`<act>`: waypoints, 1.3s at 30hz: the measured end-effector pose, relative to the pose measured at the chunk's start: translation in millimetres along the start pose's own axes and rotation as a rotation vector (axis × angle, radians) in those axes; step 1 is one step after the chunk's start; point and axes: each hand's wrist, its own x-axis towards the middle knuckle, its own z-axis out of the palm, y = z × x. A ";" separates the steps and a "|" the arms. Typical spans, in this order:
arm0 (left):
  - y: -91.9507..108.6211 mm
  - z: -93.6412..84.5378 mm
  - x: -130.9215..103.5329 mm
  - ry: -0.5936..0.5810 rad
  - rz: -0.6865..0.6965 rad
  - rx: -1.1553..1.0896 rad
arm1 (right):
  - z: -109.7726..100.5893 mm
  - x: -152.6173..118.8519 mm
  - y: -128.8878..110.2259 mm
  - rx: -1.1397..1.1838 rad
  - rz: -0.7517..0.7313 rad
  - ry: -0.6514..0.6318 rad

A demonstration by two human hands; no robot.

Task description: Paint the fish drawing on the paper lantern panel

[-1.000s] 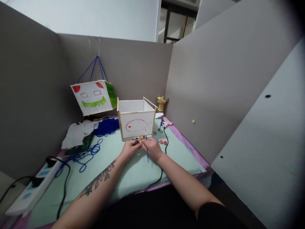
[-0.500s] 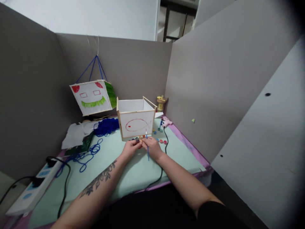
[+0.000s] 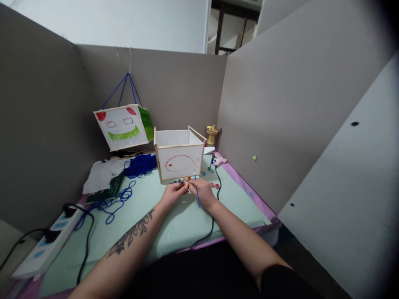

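2 arms (image 3: 241,236) stretch forward, left hand (image 3: 171,196) pinching a small item (image 3: 186,184), right hand (image 3: 204,194) holding a blue paintbrush (image 3: 198,199) between fingers.

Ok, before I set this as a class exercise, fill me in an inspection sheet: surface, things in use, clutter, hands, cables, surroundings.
Surface: pale green tabletop, purple edging.
Things in use: open-topped box, upright, red fish outline on its front; blue brush; paint pots near the box.
Clutter: tangled blue cord, white paper, pink glue gun.
Hands: left hand pinches a small item, unclear what; right hand holds the brush, fingertips close to the left's.
Cables: black cable passes under the right wrist; plugs in the power strip.
Surroundings: grey partitions; hanging lantern with a painted face.
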 end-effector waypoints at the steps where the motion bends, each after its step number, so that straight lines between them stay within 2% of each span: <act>1: -0.9 0.0 0.1 -0.001 -0.002 -0.004 | -0.8 0.4 -0.4 0.007 0.008 0.003; 10: 3.2 -0.1 -1.6 -0.080 -0.052 -0.164 | -12.5 4.0 -1.6 0.076 0.090 -0.018; 17: 8.7 -4.5 -2.9 -0.147 -0.062 -0.229 | -20.9 6.7 -12.4 0.253 0.276 -0.002; 20: 5.6 -6.7 -1.8 -0.153 -0.071 -0.272 | -18.6 4.4 -8.6 0.325 0.270 -0.002; 24: -0.9 -11.0 1.1 -0.102 -0.084 -0.304 | -17.0 0.0 1.1 0.411 0.249 -0.006; 27: -3.3 -12.8 2.5 -0.047 -0.095 -0.310 | -16.4 -1.9 4.8 0.410 0.226 -0.054; 31: -1.7 -13.4 3.8 -0.045 -0.094 -0.319 | -14.9 -1.8 3.9 0.365 0.176 -0.054; 35: -0.2 -23.6 4.7 -0.104 -0.102 -0.177 | -15.7 -2.1 6.6 0.260 0.125 -0.014; 39: 0.0 -43.5 -2.2 -0.132 -0.112 0.170 | -13.1 -6.3 15.4 0.125 0.054 -0.083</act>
